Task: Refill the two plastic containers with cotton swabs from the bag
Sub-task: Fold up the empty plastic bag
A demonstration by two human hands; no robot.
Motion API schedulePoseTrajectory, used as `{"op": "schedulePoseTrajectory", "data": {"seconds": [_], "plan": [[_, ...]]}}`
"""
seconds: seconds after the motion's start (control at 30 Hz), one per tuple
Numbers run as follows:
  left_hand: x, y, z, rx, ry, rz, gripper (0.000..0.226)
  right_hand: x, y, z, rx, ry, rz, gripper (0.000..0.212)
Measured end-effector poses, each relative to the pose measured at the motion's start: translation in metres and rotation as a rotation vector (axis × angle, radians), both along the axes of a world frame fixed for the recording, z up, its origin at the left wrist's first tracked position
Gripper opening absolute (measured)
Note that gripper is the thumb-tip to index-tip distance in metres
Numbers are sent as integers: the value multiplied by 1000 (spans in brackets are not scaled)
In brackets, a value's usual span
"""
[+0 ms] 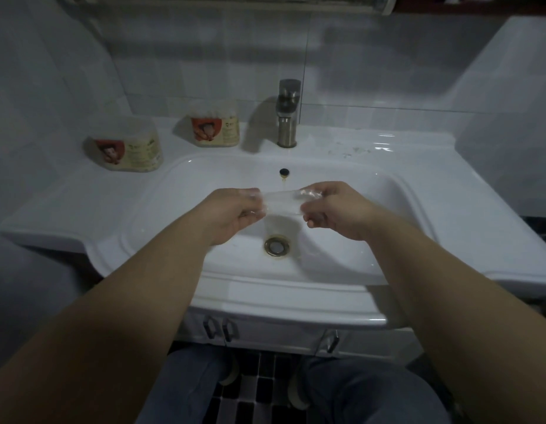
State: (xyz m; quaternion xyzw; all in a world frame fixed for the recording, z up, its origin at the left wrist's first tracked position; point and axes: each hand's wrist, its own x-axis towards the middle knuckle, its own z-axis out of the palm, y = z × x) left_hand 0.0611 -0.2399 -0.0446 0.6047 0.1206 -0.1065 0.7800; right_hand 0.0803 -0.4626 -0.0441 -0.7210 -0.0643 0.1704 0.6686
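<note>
Over the basin I hold a thin clear plastic bag (282,201) stretched between both hands. My left hand (235,214) pinches its left end and my right hand (333,209) pinches its right end. No swabs show inside the bag. Two plastic containers with red and cream labels stand on the counter's back left: one (128,148) further left, the other (215,125) beside the tap. Both look full of cotton swabs.
A white sink (388,191) with a brass drain (277,246) lies under my hands. A steel tap (287,113) stands at the back centre. Tiled wall runs behind; cabinet doors and a dark tiled floor are below.
</note>
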Motion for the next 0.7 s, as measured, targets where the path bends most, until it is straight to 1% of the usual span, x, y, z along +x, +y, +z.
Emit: {"op": "schedulePoseTrajectory", "data": {"seconds": [0.03, 0.07, 0.2, 0.27, 0.33, 0.4, 0.47, 0.5, 0.57, 0.63, 0.7], "plan": [[-1, 0, 1, -5, 5, 11, 21, 0, 0, 0, -9, -10, -5, 22], [-3, -1, 1, -3, 9, 14, 19, -1, 1, 1, -5, -10, -15, 20], [-5, -3, 5, 26, 31, 46, 22, 1, 0, 3, 42, 36, -84, 19], [-4, -3, 7, -17, 43, 75, 16, 2, 1, 4, 97, 69, -74, 7], [-2, -1, 8, -76, 22, 63, 9, 2, 0, 4, 111, 89, -67, 12], [-3, -1, 8, -38, -31, -20, 8, 1, -1, 2, -69, 37, -67, 8], [-6, -4, 6, 103, -89, -116, 5, 0, -1, -2, -278, -20, -35, 11], [-7, -5, 5, 171, -103, -156, 11, 0, -1, -4, -345, -41, -30, 14], [-11, -7, 4, 289, -110, -238, 19, 2, 0, -7, -451, -91, -66, 20], [-12, -7, 2, 392, -105, -318, 22, 3, 2, -7, -529, -156, -134, 18], [-13, -8, 1, 458, -94, -366, 21, 1, 6, -6, -492, -222, -184, 14]]}}
